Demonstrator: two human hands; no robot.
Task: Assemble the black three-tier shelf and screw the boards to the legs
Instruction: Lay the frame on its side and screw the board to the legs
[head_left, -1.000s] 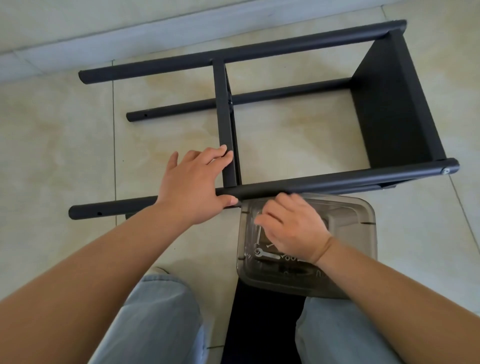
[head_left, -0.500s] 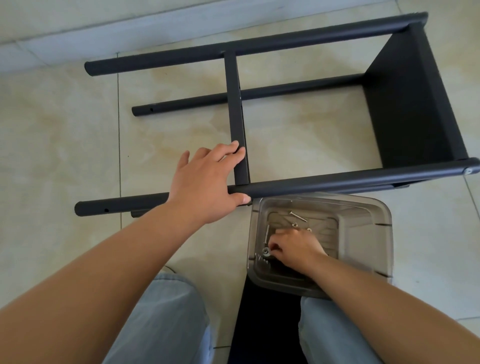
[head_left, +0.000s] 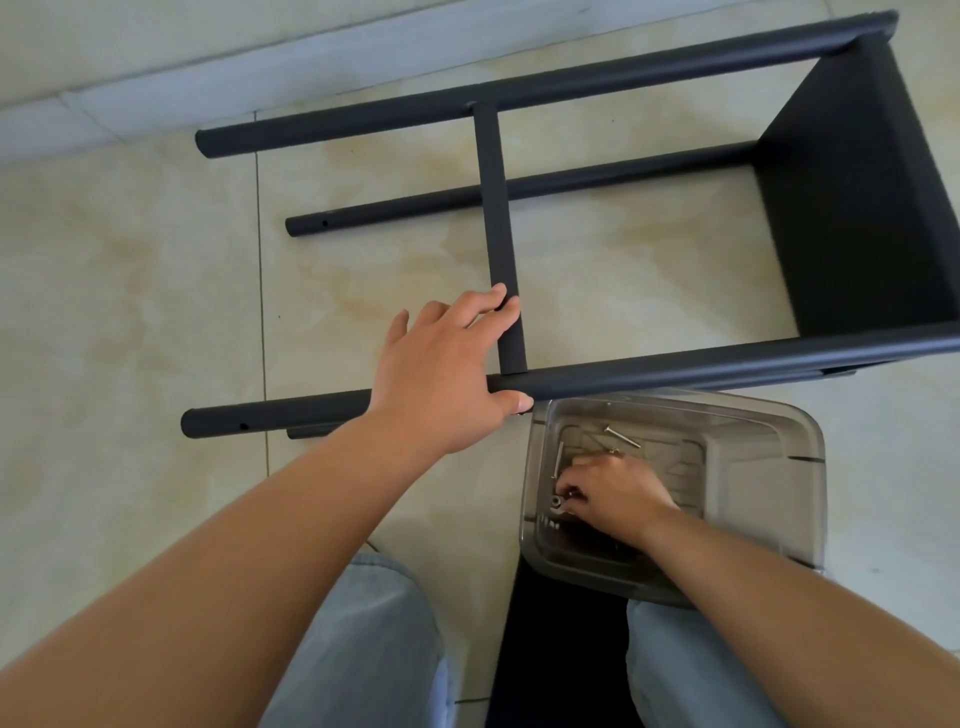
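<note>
From the head view, looking down at the tiled floor (head_left: 130, 312), the black shelf frame (head_left: 623, 234) lies on its side, with one board fixed at its right end (head_left: 852, 208) and a second, middle board (head_left: 498, 234) standing on edge between the upper legs. The near leg (head_left: 701, 371) runs across just above a clear plastic bin (head_left: 769, 467), and its free left end shows an unfilled screw hole, so a third board is judged not yet fitted. A further black panel (head_left: 561, 649) lies on the floor between the person's knees, partly under the bin; it may be that remaining board, though this cannot be confirmed. The left hand (head_left: 447, 369) rests on the joint where the middle board meets the near leg, fingers fairly straight and spread over the board's edge, thumb lying along the leg; it appears to press rather than grip, probably to keep the board lined up with its hole while a fastener is fetched. The right hand (head_left: 613, 493) reaches down into the bin, fingers curled at the bottom among small metal parts; whether it has already pinched a piece cannot be told. A loose screw (head_left: 621, 436) lies apart near the bin's far wall. The bin sits close by the joint, likely so hardware stays within reach of the free hand.
</note>
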